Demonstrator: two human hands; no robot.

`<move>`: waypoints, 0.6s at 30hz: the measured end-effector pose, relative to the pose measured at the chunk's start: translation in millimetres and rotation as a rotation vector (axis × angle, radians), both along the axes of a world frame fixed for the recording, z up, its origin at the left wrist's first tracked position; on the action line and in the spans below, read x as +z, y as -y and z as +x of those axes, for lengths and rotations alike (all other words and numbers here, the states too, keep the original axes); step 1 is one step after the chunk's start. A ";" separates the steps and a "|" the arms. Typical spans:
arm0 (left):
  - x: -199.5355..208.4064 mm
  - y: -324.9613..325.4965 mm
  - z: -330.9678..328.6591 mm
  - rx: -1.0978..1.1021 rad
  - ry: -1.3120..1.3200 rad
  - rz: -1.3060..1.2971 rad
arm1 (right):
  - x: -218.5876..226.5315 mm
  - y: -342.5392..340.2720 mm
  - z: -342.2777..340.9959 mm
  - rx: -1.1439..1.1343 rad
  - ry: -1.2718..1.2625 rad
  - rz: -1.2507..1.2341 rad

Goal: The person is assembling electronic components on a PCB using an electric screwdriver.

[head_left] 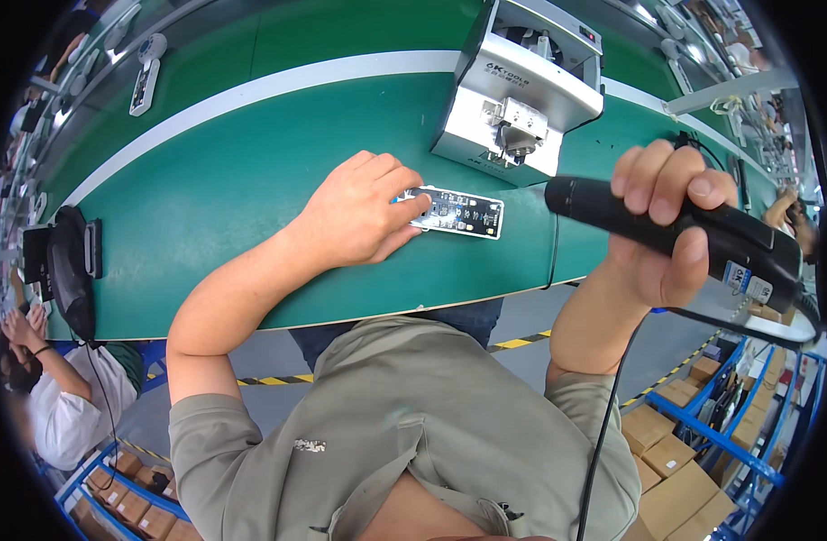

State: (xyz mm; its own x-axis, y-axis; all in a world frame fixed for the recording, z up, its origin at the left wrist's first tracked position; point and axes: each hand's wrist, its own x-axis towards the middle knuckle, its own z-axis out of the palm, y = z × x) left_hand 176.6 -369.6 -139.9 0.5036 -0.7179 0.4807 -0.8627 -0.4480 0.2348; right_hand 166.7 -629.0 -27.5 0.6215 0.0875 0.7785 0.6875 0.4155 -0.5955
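Grn-topped bench (161, 261) w/ wht strip (278, 79) across, more grn surface (341, 27) beyond. Gry flr (657, 350) w/ yel/blk striped tape (278, 380). Blue racks (715, 442) w/ brn ctns (648, 426) lwr R + lwr L; pale bar (738, 90) upper R.

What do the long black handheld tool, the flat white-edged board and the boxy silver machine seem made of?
Long black handheld tool: probably matte plastic, judging by its dull highlights and smooth, moulded-looking body.
Flat, white-edged black rectangular board: likely coated fibreglass, glossy and dotted with small electronic parts.
Boxy silver machine: perhaps painted metal, from its smooth satin sheen, though plastic is possible.
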 end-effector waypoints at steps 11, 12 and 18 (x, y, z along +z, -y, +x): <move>1.2 1.0 0.8 -0.009 0.013 -0.004 | -5.5 -0.5 24.5 -0.067 0.090 -0.206; 1.0 1.1 0.9 -0.008 0.013 -0.005 | -7.5 -3.2 25.2 -0.077 0.087 -0.182; 1.8 1.2 2.0 -0.011 0.000 -0.004 | -10.7 -9.2 21.5 -0.159 0.089 -0.162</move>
